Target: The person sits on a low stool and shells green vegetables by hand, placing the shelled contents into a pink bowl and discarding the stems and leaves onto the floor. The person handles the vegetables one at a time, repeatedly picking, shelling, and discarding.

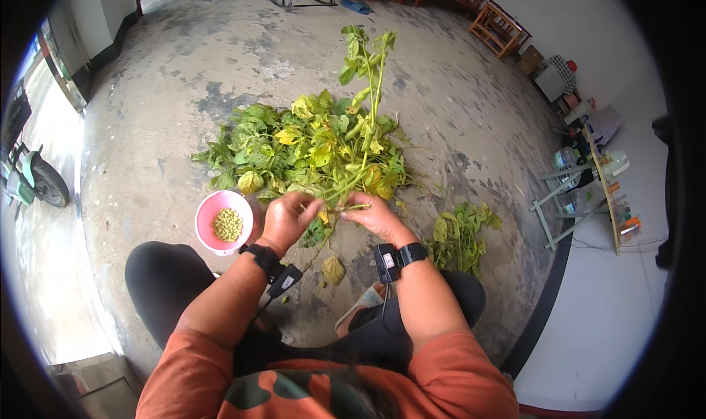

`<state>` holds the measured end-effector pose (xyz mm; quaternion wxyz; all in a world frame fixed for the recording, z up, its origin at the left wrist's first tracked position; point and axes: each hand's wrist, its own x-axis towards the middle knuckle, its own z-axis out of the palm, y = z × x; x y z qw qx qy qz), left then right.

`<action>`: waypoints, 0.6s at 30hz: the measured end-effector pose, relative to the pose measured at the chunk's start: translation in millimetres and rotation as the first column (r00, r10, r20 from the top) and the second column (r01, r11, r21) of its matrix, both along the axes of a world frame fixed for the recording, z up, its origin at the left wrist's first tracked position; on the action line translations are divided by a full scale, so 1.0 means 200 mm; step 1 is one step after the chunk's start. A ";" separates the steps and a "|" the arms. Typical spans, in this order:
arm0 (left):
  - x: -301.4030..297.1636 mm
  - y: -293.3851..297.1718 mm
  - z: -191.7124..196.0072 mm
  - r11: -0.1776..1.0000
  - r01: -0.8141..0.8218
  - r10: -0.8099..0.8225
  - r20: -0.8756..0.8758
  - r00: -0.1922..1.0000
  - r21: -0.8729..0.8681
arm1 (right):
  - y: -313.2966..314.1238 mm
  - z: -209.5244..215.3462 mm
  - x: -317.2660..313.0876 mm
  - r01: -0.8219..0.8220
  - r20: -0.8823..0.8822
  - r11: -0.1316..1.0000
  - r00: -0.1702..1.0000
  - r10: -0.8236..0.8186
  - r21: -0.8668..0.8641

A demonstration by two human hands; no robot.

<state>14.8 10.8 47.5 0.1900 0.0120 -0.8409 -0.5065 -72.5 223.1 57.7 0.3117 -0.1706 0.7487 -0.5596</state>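
A green bean plant [370,128] with several plump pods and a leafy top rises from between my hands, leaning over the leaf pile. My right hand [379,219] is closed on its stem near the lower end. Close by on the left, my left hand [287,220] is pinched at the plant's lower part, with its fingertips partly hidden. A pink bowl [204,224] stands on the floor beside my left hand, and shelled green beans [227,225] cover its bottom. Just beyond my hands lies a large pile of green and yellowing bean plants [287,143].
A smaller heap of leafy plants [463,235] lies right of my right wrist. One dry leaf [333,270] rests between my knees. A narrow table [603,187] with bottles stands at the right, a wheeled vehicle [37,176] at the left, and wooden chairs [496,29] at the back.
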 end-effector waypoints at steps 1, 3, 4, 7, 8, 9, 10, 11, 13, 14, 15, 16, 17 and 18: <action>-0.02 -0.02 0.03 0.996 -0.082 0.084 -0.051 0.995 0.030 | -0.01 -0.02 0.01 -0.010 0.017 0.998 1.000 0.009 0.057; -0.06 -0.06 0.09 0.974 -0.130 0.124 0.049 0.991 0.184 | -0.02 -0.06 0.05 -0.090 0.035 0.996 0.995 0.089 0.024; -0.07 -0.07 0.12 0.949 -0.102 0.106 0.002 0.994 0.298 | -0.03 -0.08 0.07 -0.134 0.015 0.991 0.991 0.134 0.006; -0.11 -0.12 0.20 0.872 -0.037 0.020 0.040 0.999 0.487 | -0.10 -0.13 0.14 -0.214 -0.026 0.952 0.974 0.225 0.218; -0.11 -0.14 0.22 0.838 -0.042 0.007 0.065 0.998 0.544 | -0.11 -0.13 0.16 -0.264 0.001 0.956 0.964 0.267 0.130; -0.12 -0.15 0.24 0.801 -0.015 -0.010 0.038 0.999 0.598 | -0.11 -0.13 0.19 -0.294 0.017 0.945 0.955 0.295 0.144; -0.13 -0.16 0.25 0.783 -0.023 -0.029 0.074 0.997 0.622 | -0.12 -0.13 0.22 -0.318 0.034 0.940 0.948 0.317 0.120; -0.15 -0.17 0.26 0.778 -0.084 -0.002 0.137 0.991 0.623 | -0.13 -0.12 0.25 -0.341 0.044 0.932 0.940 0.338 0.120; -0.15 -0.18 0.24 0.763 -0.106 0.005 0.158 0.987 0.638 | -0.15 -0.12 0.29 -0.375 0.030 0.918 0.927 0.374 0.131; -0.15 -0.19 0.23 0.802 -0.144 0.045 0.181 0.983 0.580 | -0.16 -0.12 0.31 -0.383 0.006 0.913 0.922 0.386 0.142; -0.15 -0.20 0.22 0.793 -0.143 0.046 0.175 0.983 0.593 | -0.16 -0.12 0.33 -0.385 -0.014 0.904 0.919 0.395 0.184; -0.16 -0.20 0.20 0.785 -0.141 0.045 0.171 0.984 0.603 | -0.16 -0.12 0.33 -0.431 -0.028 0.880 0.895 0.445 0.201; -0.16 -0.20 0.18 0.778 -0.138 0.043 0.167 0.985 0.613 | -0.16 -0.12 0.33 -0.428 -0.025 0.883 0.897 0.441 0.194; -0.15 -0.21 0.17 0.807 -0.139 0.054 0.163 0.985 0.573 | -0.16 -0.12 0.34 -0.422 -0.027 0.882 0.899 0.436 0.208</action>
